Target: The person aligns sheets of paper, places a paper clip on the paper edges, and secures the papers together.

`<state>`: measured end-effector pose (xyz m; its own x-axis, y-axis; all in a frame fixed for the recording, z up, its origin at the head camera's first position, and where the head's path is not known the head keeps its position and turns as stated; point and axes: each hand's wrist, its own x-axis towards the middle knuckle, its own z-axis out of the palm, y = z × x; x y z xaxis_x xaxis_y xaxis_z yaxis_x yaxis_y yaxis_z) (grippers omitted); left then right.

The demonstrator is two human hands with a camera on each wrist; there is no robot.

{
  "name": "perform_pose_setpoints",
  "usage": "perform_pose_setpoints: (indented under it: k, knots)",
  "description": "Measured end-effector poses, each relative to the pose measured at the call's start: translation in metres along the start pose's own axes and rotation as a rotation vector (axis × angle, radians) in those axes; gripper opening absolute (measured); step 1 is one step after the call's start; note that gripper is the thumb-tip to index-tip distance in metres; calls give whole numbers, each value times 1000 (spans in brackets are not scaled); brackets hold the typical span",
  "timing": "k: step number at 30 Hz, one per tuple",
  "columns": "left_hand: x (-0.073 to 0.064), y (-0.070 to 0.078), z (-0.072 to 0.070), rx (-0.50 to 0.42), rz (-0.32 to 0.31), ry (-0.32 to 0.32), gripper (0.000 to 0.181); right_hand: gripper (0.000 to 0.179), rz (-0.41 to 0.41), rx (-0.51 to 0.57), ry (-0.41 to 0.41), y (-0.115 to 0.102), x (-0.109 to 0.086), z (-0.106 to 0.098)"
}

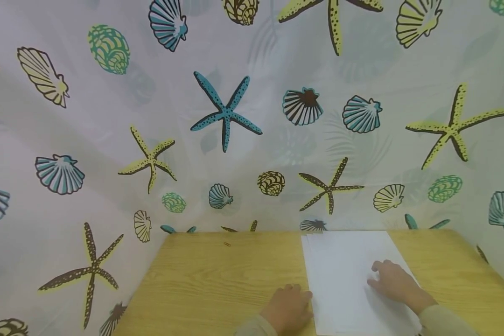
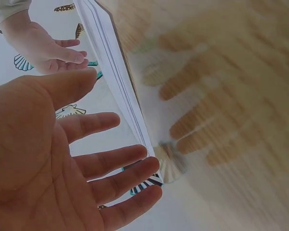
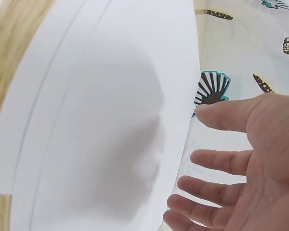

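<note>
A few overlapping sheets of white paper (image 1: 348, 280) lie on the right part of the wooden table, their left edges slightly out of line. My left hand (image 1: 290, 308) is beside the lower left edge of the sheets; in the left wrist view its fingers (image 2: 115, 159) are spread and relaxed, holding nothing. Over the right part of the paper hovers my right hand (image 1: 396, 284), casting a shadow on it. The right wrist view shows that hand's fingers (image 3: 216, 187) loosely extended and apart from the paper, with nothing held.
A small orange-red paper clip (image 1: 227, 244) lies near the table's back edge. The wooden table (image 1: 218, 280) is glossy and mirrors the left hand. Around it hangs a white curtain (image 1: 252, 168) printed with shells and starfish, close to the back and side edges.
</note>
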<state>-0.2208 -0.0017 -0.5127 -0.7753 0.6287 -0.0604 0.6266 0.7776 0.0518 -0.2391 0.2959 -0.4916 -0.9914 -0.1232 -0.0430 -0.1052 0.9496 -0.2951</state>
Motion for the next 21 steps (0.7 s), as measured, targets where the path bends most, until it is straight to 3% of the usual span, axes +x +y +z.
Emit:
perform_pose_setpoints:
  k: [6,15,21]
  knots:
    - [6,14,-7,-6,-15,-34,27,39,-5,-21,9,8,3,4]
    - [8,25,-5,91,42,-23,32,44,25,-25,-20,12,6,3]
    - [12,32,-4,126,29,-60,36,49,69,-25,-28,17,11,3]
